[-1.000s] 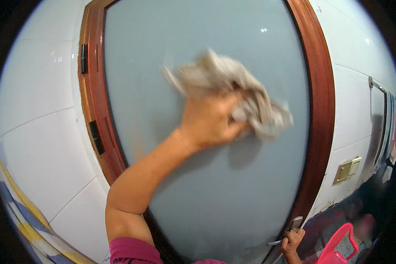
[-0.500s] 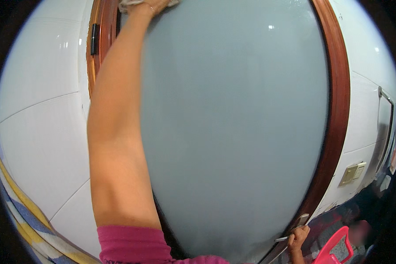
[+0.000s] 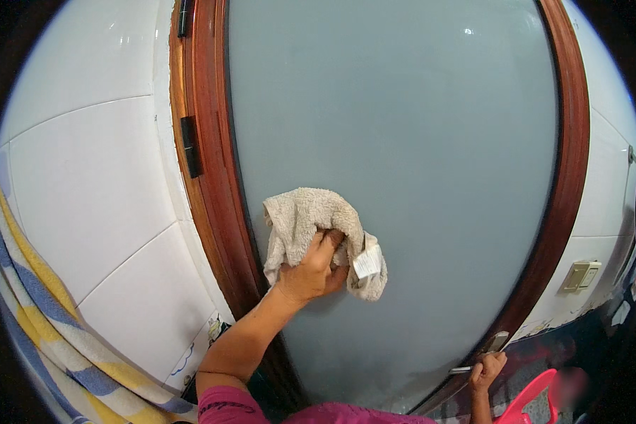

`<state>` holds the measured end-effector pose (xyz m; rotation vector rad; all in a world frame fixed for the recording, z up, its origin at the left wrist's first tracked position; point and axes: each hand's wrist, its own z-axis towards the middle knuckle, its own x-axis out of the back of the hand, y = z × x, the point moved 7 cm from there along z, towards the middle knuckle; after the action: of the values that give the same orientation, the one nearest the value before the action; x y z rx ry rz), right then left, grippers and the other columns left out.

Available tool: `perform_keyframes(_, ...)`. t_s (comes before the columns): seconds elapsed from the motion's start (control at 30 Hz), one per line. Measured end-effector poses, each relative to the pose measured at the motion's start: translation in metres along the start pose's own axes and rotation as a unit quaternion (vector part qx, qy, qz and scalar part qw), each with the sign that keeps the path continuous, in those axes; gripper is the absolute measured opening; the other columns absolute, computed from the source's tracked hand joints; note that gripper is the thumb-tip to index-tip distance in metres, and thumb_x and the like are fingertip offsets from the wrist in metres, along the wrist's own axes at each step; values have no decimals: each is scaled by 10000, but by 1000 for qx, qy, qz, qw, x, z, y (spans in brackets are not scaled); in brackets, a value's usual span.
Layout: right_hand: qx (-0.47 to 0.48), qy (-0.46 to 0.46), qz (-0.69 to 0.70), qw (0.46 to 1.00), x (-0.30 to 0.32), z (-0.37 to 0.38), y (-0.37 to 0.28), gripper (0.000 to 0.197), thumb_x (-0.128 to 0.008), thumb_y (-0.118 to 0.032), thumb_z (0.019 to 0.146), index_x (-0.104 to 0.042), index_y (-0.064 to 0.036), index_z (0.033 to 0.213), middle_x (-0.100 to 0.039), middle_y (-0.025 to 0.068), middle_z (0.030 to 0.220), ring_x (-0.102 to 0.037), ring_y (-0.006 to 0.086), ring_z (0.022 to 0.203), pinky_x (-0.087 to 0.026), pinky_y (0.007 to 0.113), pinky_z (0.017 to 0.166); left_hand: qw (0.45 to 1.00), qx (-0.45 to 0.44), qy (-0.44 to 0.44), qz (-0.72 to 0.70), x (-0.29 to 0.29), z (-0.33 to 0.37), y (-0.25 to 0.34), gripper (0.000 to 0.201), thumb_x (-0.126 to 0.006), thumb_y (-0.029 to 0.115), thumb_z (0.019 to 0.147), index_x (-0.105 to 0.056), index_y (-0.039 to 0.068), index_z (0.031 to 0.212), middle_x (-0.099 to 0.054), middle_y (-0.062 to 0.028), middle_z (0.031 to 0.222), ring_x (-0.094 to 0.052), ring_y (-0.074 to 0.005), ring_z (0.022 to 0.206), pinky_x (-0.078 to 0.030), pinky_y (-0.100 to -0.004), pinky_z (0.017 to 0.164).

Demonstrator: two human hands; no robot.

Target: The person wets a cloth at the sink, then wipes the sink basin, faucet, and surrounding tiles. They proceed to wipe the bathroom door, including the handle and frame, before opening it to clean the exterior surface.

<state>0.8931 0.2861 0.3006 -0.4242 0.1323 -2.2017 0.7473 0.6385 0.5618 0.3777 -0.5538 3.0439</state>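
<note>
The cloth (image 3: 314, 210) lies against the door pane (image 3: 410, 169), between towel (image 3: 63, 339) and wall switch (image 3: 581, 276).

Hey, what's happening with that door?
A person's left hand holds a beige cloth over the door's grey glass panel, toward its hinged left side. Their right hand grips the silver handle, low on the opposite edge. A striped towel hangs off to the left.
</note>
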Motion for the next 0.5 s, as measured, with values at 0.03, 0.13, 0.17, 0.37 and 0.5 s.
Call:
perform_keyframes(0.03, -6, -7, -2, 1000, 1, -4, 1, 89, -459, -109, 578, -504, -43, 617, -469, 122, 640, -415, 295, 672, -313, 388, 656, 1000, 6, -9, -14, -1, 0, -9, 474, -622, 295, 684, -582, 18, 1067, -578, -183, 951, -536, -358, 963, -356, -485, 914)
perform_keyframes(0.13, -5, 7, 0, 1000, 0, -2, -7, 87, -464, -126, 579, -469, -42, 600, -454, 123, 634, -400, 295, 660, -307, 385, 652, 1000, -20, -8, -11, 5, 40, -49, 537, -508, 445, 769, -550, 32, 1111, -539, -226, 993, -516, -366, 969, -363, -482, 895)
perform_keyframes(0.17, -5, 9, -5, 1000, 3, -4, -7, 86, -461, -126, 577, -456, -42, 598, -445, 122, 631, -394, 295, 657, -303, 384, 648, 1000, -21, -3, 12, 12, 67, -59, 546, -518, 418, 774, -511, 26, 1155, -509, -246, 1042, -493, -378, 992, -352, -494, 904)
perform_keyframes(0.37, -8, 2, 2, 1000, -4, -5, 2, 102, -444, -142, 617, -431, -41, 603, -395, 97, 597, -378, 267, 640, -294, 366, 650, 990, 99, 62, 79, 97, 255, -138, 482, -468, 487, 797, -547, 90, 1059, -542, -197, 1005, -535, -335, 957, -430, -404, 824)
perform_keyframes(0.5, -2, 16, -16, 1000, -3, -3, 4, 83, -430, -112, 617, -416, -33, 594, -398, 95, 589, -384, 262, 631, -306, 370, 660, 958, 132, 108, 231, 115, 293, -167, 647, -359, 621, 815, -544, 126, 1189, -566, -207, 1125, -533, -359, 1053, -416, -427, 896)
